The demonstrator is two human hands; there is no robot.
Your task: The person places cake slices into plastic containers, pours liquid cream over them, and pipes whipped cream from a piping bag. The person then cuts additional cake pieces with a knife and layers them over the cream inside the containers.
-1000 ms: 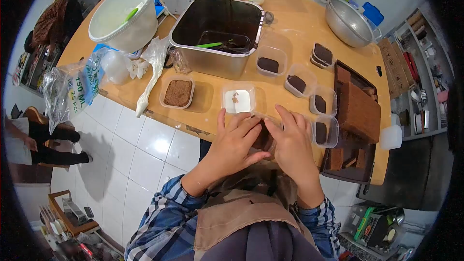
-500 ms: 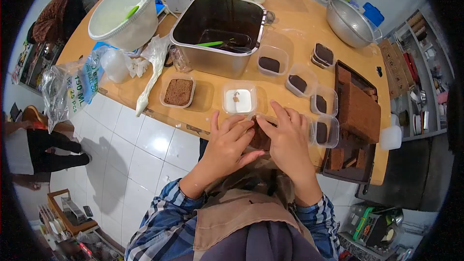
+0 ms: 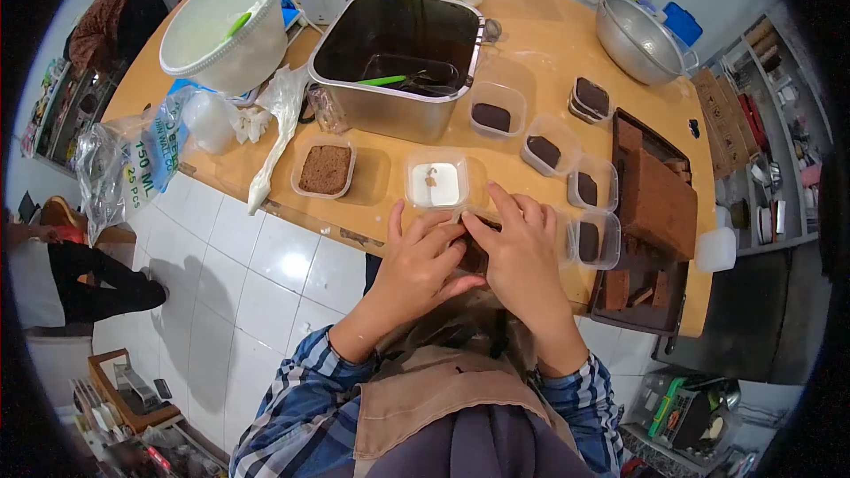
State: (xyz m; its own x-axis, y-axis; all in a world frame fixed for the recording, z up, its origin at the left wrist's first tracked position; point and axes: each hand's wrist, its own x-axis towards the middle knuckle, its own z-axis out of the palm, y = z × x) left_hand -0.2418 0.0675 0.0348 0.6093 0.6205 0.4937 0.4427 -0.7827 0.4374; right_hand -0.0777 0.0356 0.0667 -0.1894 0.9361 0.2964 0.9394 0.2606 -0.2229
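At the table's front edge, my left hand and my right hand rest on both sides of a clear plastic cup with brown cake in it. The fingertips of both hands reach over the rim onto the cake, and my fingers hide much of the cup. Just beyond them is a cup with a white layer and a few brown crumbs on it. To its left a cup of brown cake stands near the edge. A white piping bag lies further left.
Several cups with dark layers stand at the right, beside a dark tray holding a brown cake block. Behind are a metal tub, a white bowl and a metal basin. Another person is at the left.
My right fingers have shifted slightly left over the cup, while my left hand has moved a little left and down. The other person's legs and arm have changed position.
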